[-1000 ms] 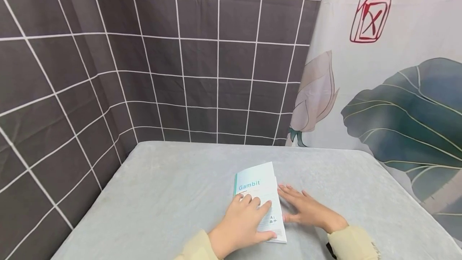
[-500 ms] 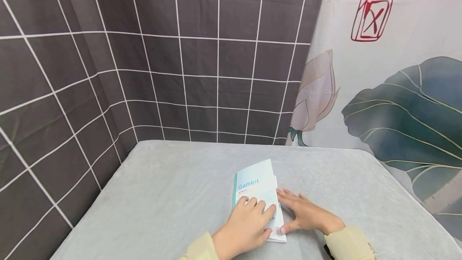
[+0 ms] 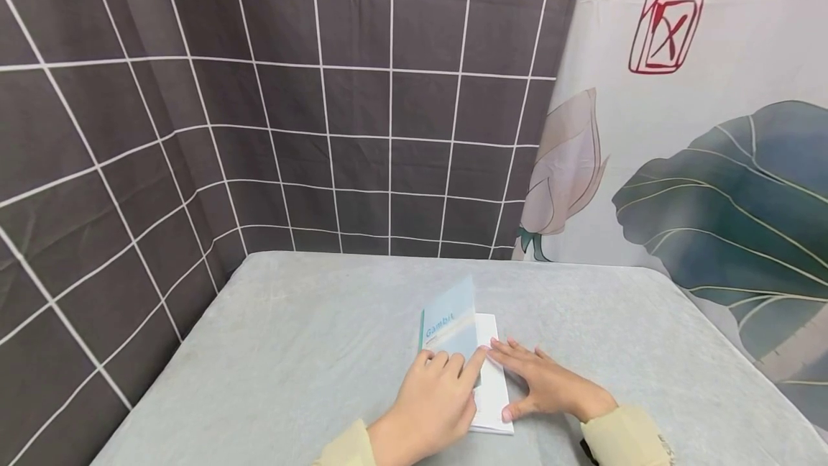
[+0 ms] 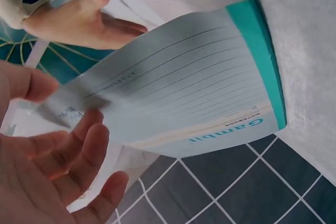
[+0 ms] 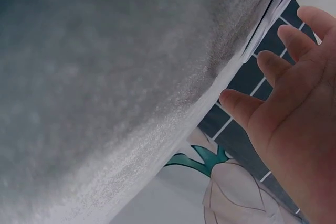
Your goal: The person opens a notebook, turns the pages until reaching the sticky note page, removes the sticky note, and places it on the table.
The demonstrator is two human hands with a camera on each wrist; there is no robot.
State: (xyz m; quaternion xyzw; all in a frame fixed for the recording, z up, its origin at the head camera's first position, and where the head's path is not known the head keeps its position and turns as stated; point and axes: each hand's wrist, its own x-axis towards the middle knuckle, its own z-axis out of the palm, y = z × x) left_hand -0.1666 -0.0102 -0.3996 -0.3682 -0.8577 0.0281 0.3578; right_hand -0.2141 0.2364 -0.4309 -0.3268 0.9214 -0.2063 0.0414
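Note:
A thin notebook (image 3: 493,387) with "Gambit" printed on its pale cover lies on the grey cloth. Its front cover (image 3: 448,318) is raised along the right side, baring white paper. My left hand (image 3: 430,401) holds the cover at its free edge; in the left wrist view the edge passes between thumb and bent index finger (image 4: 89,121). The teal spine strip (image 4: 260,59) stays down on the cloth. My right hand (image 3: 550,380) rests at the notebook's right edge, its fingers extended, fingertips on the bared paper. The right wrist view shows the right palm (image 5: 299,114) beside the page edges.
The grey cloth-covered table (image 3: 310,351) spreads around the notebook. Behind and to the left hangs a dark curtain (image 3: 352,106) with white grid lines. A pale curtain (image 3: 608,42) with lotus patterns hangs at the right.
The left fingers have moved from lying on the cover to its free edge, and the cover has lifted toward the left. The right hand has shifted slightly left onto the paper.

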